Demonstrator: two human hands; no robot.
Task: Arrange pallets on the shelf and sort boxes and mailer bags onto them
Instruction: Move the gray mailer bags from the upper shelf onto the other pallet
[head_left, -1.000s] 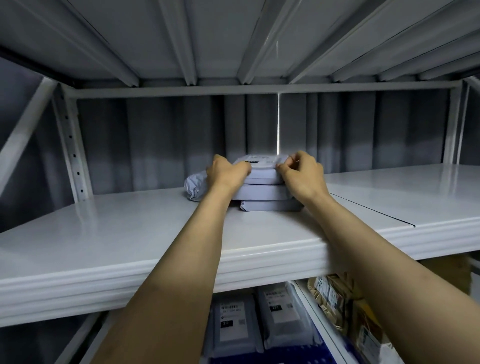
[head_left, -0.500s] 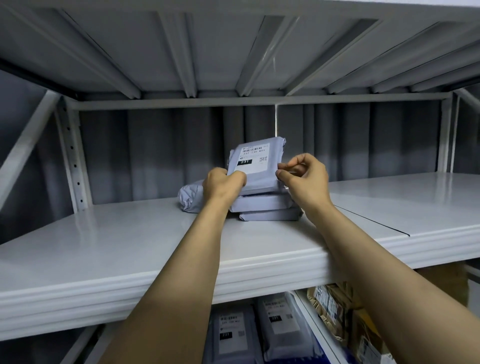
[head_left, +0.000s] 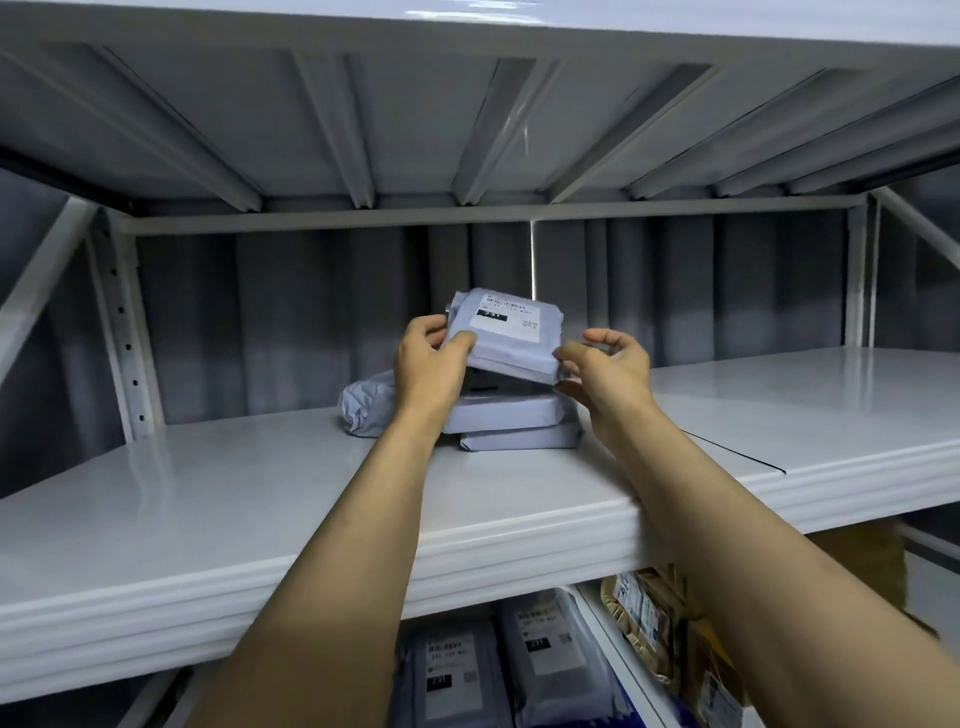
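A second ago the grey plastic mailer bag (head_left: 511, 338) with the white printed label lay flat on top of the pile under both my hands. Now it is raised and tipped up, label toward me, its lower edge just above the two flat grey mailer bags (head_left: 509, 415) stacked on the white metal shelf (head_left: 260, 493). My left hand (head_left: 431, 358) grips its left edge, fingers curled round it. My right hand (head_left: 608, 364) is half open at the lower right corner, thumb tip touching – whether it pinches, I cannot tell. A crumpled grey bag (head_left: 366, 408) lies beside the pile, behind my left wrist. I judge this one is coming off to be sorted – not yet placed.
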